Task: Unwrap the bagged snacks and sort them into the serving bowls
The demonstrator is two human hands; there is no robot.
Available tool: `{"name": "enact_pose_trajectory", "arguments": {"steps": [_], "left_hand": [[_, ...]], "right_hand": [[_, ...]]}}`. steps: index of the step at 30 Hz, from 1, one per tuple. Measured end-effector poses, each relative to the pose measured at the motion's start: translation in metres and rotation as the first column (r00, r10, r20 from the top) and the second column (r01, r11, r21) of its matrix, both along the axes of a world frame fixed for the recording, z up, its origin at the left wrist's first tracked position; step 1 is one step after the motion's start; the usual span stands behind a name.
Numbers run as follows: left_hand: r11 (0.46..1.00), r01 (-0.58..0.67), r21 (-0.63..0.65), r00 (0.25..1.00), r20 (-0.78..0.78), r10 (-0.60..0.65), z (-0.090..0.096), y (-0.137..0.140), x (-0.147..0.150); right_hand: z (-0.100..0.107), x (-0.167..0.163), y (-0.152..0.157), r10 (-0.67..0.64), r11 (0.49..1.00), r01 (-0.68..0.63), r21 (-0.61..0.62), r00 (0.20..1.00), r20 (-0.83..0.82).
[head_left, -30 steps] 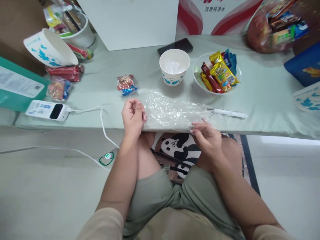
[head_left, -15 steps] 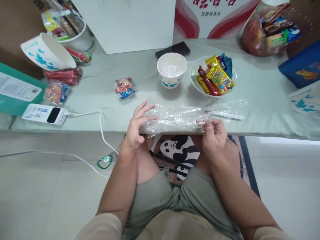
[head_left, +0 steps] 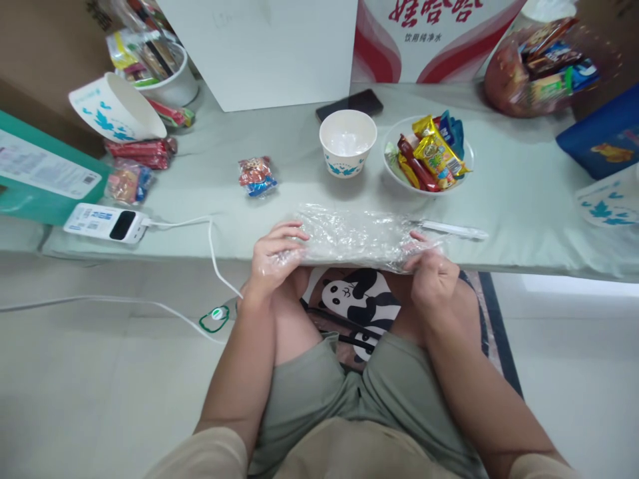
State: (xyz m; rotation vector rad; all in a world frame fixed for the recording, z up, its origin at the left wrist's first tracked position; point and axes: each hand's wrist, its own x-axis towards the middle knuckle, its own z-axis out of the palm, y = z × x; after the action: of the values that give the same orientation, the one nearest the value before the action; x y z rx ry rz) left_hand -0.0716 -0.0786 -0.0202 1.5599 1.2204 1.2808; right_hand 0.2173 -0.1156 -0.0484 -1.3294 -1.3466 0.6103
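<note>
A crinkled sheet of clear plastic film point(head_left: 352, 236) stretches between my hands along the table's front edge. My left hand point(head_left: 279, 256) is closed on its left end, with film lying over the thumb and palm. At the other end, my right hand point(head_left: 433, 274) pinches the film's right edge, knuckles up. Just beyond my right fingers lies a white, slim cutter-like tool point(head_left: 454, 230), partly under the film. Behind the film stands a white paper bowl with blue leaves point(head_left: 348, 150). Right of it, a white bowl point(head_left: 394, 173) holds several wrapped snacks point(head_left: 434, 150).
A small wrapped snack point(head_left: 257, 176) lies left of centre. A white power bank point(head_left: 104, 223) with a cable point(head_left: 212, 246) sits at the front left. A dark phone point(head_left: 349, 105) lies before a white box point(head_left: 274, 53). At right are a snack basket point(head_left: 499, 80) and another paper bowl point(head_left: 609, 199).
My left fingers, spread before, have curled onto the film. The film's loose right end has been drawn in toward my right hand, leaving the slim tool more exposed. The view has shifted slightly.
</note>
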Motion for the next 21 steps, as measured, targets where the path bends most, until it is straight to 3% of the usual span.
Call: {"name": "enact_pose_trajectory", "arguments": {"steps": [3,7,12,17,19,21], "left_hand": [[0.992,-0.109,-0.066,0.99,0.08,0.114,-0.006,0.0,-0.002],[0.941,-0.275,-0.2,0.938,0.161,0.308,-0.013,0.004,0.0],[0.889,-0.455,-0.047,0.884,-0.141,0.445,-0.005,0.01,0.003],[0.843,-0.538,-0.028,0.792,-0.36,0.494,-0.002,0.016,0.005],[0.831,-0.556,-0.035,0.76,-0.427,0.49,-0.003,0.019,0.007],[0.822,-0.567,-0.054,0.735,-0.484,0.475,-0.003,0.021,0.009]], "right_hand": [[0.007,0.003,-0.002,-0.13,0.991,0.127,0.041,0.989,0.066],[0.006,0.009,0.0,-0.18,0.983,0.181,0.017,0.958,0.222],[0.0,0.009,0.004,-0.214,0.969,0.241,-0.053,0.929,0.302],[0.002,0.008,0.015,-0.255,0.94,0.31,-0.143,0.916,0.309],[0.009,0.008,0.015,-0.345,0.914,0.393,-0.103,0.884,0.316],[0.019,0.006,0.008,-0.464,0.88,0.47,0.069,0.822,0.329]]}}
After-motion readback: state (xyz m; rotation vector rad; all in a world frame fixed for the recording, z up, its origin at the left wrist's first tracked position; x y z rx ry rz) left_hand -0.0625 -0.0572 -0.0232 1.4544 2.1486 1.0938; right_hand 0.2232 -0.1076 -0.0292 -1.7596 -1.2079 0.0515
